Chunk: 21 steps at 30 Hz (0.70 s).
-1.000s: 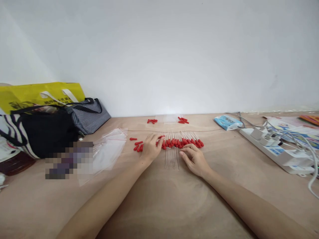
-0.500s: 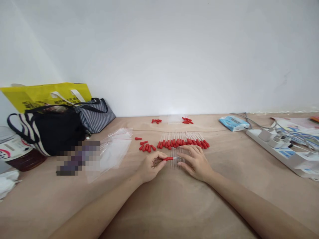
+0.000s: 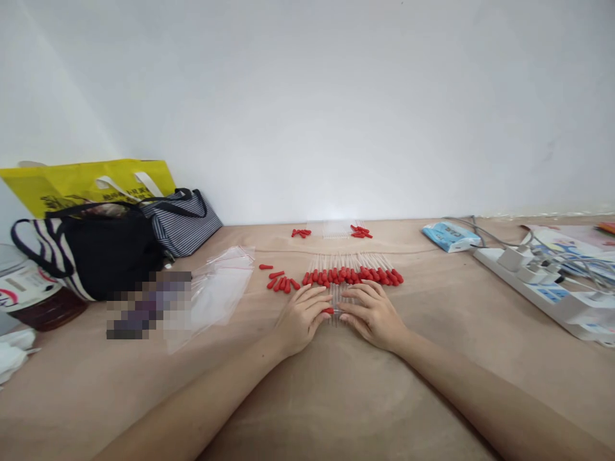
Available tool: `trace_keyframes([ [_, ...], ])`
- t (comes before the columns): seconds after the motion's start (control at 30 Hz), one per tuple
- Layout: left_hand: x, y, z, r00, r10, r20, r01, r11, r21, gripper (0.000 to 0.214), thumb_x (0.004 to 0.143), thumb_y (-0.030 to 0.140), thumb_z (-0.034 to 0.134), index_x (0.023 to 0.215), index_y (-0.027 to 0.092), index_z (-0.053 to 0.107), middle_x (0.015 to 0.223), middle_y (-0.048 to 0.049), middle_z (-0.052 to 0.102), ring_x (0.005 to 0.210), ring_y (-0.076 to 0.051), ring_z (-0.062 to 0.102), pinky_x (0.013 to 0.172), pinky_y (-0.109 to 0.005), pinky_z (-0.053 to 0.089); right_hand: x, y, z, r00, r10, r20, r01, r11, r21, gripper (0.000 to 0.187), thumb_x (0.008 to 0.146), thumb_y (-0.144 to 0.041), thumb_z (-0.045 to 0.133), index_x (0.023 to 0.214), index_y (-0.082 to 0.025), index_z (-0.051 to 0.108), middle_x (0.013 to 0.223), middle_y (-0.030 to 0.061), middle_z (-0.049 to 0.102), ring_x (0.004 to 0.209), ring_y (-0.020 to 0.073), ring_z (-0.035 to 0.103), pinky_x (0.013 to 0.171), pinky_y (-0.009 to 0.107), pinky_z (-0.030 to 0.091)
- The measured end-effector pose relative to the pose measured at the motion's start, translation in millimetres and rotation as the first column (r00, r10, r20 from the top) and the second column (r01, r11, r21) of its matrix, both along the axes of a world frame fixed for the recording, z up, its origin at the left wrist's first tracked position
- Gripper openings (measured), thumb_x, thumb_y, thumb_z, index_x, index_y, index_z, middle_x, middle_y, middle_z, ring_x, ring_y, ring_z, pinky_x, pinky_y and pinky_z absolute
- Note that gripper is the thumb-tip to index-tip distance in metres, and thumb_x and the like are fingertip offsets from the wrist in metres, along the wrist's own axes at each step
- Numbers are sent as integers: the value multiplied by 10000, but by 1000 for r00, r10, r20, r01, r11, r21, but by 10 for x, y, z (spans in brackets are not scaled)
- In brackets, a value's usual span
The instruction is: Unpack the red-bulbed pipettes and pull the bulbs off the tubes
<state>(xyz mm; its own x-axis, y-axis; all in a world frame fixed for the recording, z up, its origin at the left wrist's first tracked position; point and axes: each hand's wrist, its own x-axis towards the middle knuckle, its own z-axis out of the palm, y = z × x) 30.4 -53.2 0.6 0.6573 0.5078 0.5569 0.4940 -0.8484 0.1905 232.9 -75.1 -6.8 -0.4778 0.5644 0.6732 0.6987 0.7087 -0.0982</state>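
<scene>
A dropper lies crosswise between my hands, its red rubber bulb (image 3: 328,310) toward the left and its clear glass tube toward the right. My left hand (image 3: 302,318) is closed on the bulb, with most of it hidden by the fingers. The fingers of my right hand (image 3: 377,318) close over the glass tube. Loose glass tubes (image 3: 335,294) lie on the table under and between the hands. Just beyond them is a row of droppers (image 3: 353,275) with red bulbs facing me. Several loose red bulbs (image 3: 283,283) are left of that row.
Clear zip bags (image 3: 216,288) lie at the left, near a black bag (image 3: 110,256) and a striped bag (image 3: 185,221). More red bulbs (image 3: 360,232) sit by the wall. On the right are a blue tissue pack (image 3: 450,237) and a white power strip (image 3: 533,288) with cables.
My left hand has turned palm down and slid forward over the red bulb, covering more of it. The two hands are closer together; my right hand has shifted only slightly.
</scene>
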Motion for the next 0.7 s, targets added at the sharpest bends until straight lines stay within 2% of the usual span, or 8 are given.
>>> trace_keyframes([
  [0.3,-27,-32,-1,999,31,-13,-30,996,87,170,847,200,441,812,194,608,981,-29,663,1066,-192,519,989,-452,277,23,-2,2,997,71,-8,-71,997,-7,176,836,-261,477,829,-243,652,895,5,665,944,182,512,920,443,328],
  [0.57,-15,-70,13,996,80,-35,-78,995,67,188,831,186,440,837,218,625,933,-24,676,948,-201,560,882,-437,345,-3,-38,7,999,45,11,-45,999,27,161,823,-252,493,810,-252,653,875,-4,674,881,189,519,889,474,308],
  [0.7,-164,-4,5,991,135,4,-135,989,59,216,836,177,412,808,214,623,932,-36,672,949,-195,560,879,-422,368,123,-31,-4,999,-16,-31,17,1000,1,187,832,-261,469,812,-255,655,861,8,671,865,184,527,875,452,315],
])
